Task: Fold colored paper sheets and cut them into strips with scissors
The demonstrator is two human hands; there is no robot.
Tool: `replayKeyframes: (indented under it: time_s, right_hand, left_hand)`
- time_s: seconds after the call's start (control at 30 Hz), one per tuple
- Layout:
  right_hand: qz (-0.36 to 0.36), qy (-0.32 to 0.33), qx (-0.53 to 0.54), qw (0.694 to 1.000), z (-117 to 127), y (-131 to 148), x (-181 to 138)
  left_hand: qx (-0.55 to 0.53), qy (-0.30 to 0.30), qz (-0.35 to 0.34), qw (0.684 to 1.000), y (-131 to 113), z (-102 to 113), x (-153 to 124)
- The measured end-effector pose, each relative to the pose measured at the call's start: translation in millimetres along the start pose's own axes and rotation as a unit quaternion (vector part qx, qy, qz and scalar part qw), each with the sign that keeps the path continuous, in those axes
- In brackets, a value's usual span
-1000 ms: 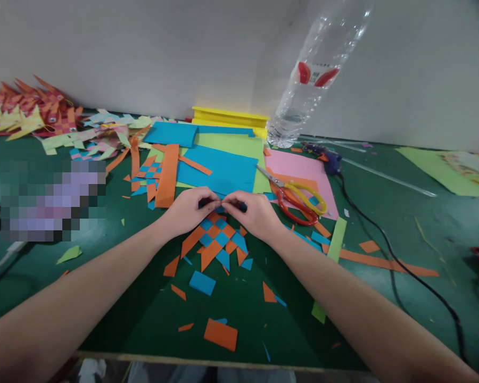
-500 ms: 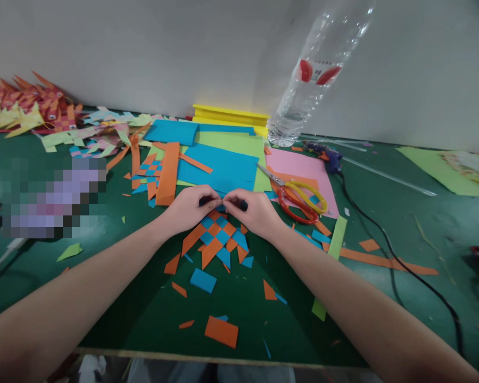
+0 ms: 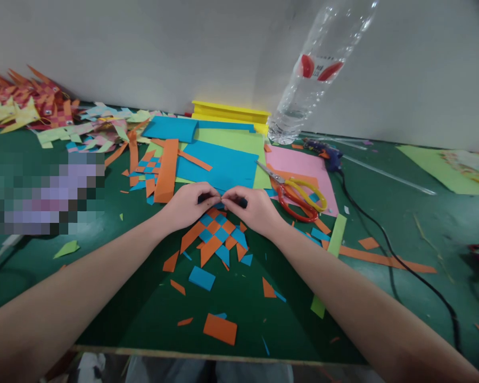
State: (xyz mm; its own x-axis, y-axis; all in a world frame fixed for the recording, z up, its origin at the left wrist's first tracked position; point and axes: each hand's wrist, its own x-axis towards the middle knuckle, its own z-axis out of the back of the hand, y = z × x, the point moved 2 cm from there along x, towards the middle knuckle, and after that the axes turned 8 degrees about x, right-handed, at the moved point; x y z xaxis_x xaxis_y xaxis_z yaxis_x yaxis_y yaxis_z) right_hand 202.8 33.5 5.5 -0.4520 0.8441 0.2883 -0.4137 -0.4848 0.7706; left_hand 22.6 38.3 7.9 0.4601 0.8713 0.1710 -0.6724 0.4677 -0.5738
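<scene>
My left hand (image 3: 194,206) and my right hand (image 3: 252,208) meet fingertip to fingertip in the middle, each closed in a pinch. Whatever sits between the fingertips is too small to make out. Just below them on the table lies an orange and blue woven paper piece (image 3: 216,233) with pointed strip ends; its far end is hidden under the hands. Scissors (image 3: 293,194) with one red and one yellow handle rest beyond my right hand. A folded orange paper strip (image 3: 167,171) lies beyond my left hand, beside a second woven piece (image 3: 148,168).
Blue paper sheets (image 3: 223,162) and a pink sheet (image 3: 299,159) lie ahead. A tilted plastic bottle (image 3: 315,74) stands near the wall. To the right is a glue gun (image 3: 328,155) with its black cord (image 3: 377,229). Paper scraps, such as an orange rectangle (image 3: 220,329), dot the green table (image 3: 143,314).
My hands keep the same pinch at nearly the same spot. The whole view has shifted very slightly; the paper pieces have not visibly moved on the table.
</scene>
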Motion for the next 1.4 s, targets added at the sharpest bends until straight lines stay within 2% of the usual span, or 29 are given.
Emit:
replayKeyframes:
  time_s: [0.73, 0.93, 1.4]
  right_hand:
    - [-0.002, 0.01, -0.008, 1.0, -1.0, 1.4, 0.7]
    - [-0.004, 0.007, -0.045, 0.999, -3.0, 1.8, -0.2]
    - [-0.021, 0.013, -0.016, 1.0, -1.7, 2.8, -0.6]
  left_hand:
    - [0.006, 0.0, -0.002, 1.0, -1.1, 0.6, -1.1]
    - [0.013, -0.007, -0.013, 1.0, 2.4, -3.3, 0.0]
    - [0.007, -0.003, -0.002, 1.0, -0.2, -1.6, -0.1]
